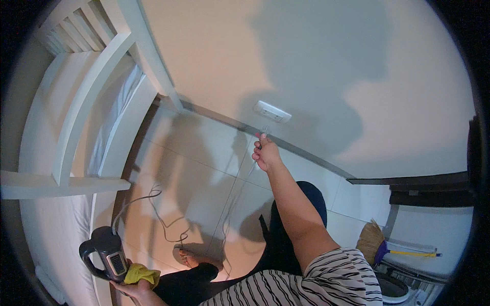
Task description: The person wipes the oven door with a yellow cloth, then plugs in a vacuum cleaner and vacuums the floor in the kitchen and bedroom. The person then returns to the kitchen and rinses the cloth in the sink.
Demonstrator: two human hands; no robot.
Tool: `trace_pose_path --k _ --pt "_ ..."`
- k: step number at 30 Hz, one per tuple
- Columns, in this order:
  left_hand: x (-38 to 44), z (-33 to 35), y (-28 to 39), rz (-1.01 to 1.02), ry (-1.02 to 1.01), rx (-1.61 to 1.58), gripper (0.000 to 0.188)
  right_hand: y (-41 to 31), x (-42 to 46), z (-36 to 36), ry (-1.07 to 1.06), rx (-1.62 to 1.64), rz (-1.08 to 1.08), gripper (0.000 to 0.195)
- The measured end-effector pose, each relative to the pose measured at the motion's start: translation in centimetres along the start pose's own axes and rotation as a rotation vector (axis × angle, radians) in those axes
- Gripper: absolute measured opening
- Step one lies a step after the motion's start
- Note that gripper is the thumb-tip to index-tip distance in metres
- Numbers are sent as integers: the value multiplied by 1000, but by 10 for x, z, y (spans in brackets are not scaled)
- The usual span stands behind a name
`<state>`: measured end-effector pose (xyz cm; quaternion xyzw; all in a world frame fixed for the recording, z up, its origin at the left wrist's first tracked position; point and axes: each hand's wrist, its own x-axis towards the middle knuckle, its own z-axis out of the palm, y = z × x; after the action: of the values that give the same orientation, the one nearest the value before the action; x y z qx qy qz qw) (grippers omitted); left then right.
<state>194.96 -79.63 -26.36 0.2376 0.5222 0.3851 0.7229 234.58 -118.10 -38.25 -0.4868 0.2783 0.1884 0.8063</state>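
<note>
My right hand (265, 153) is closed around a power plug (265, 132), its prongs pointing up toward a white wall socket (272, 111). A small gap separates the prongs from the socket. At the lower left, my left hand (134, 288) supports a dark appliance with a loop handle (108, 252) from below. A yellow cloth (142, 274) lies between that hand and the appliance. A thin grey cord (155, 195) leaves the appliance's top and trails in loops over the floor. The undersides of the appliance and of my left hand's grip are partly hidden.
A white bed frame (115, 134) with a mattress stands at left. My foot (187, 258) is on the tiled floor (191, 160) near the looped cord. At right are a straw broom (370, 239) with a yellow handle and a dark piece of furniture (428, 195).
</note>
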Motion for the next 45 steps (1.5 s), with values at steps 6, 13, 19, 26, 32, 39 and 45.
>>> trace_pose_path --k 6,13,19,26,32,39,45 --pt "0 27 -3 -96 -142 58 72 -43 -29 -1 -4 146 -25 26" --pt "16 12 -2 -39 -188 112 70 -41 -31 11 -39 203 -111 27" --pt "30 7 -13 130 -211 198 65 -48 -37 30 82 186 -178 30" --pt "-8 53 -24 194 60 259 60 -46 -32 40 214 150 -257 32" --pt "31 34 -27 -38 13 119 65 -53 -34 37 232 159 -244 32" --pt "33 30 -27 -26 -9 23 64 -54 -27 15 -42 300 -80 29" --pt "3 61 -33 -62 -117 -86 60 -50 -18 -3 -147 401 -73 33"
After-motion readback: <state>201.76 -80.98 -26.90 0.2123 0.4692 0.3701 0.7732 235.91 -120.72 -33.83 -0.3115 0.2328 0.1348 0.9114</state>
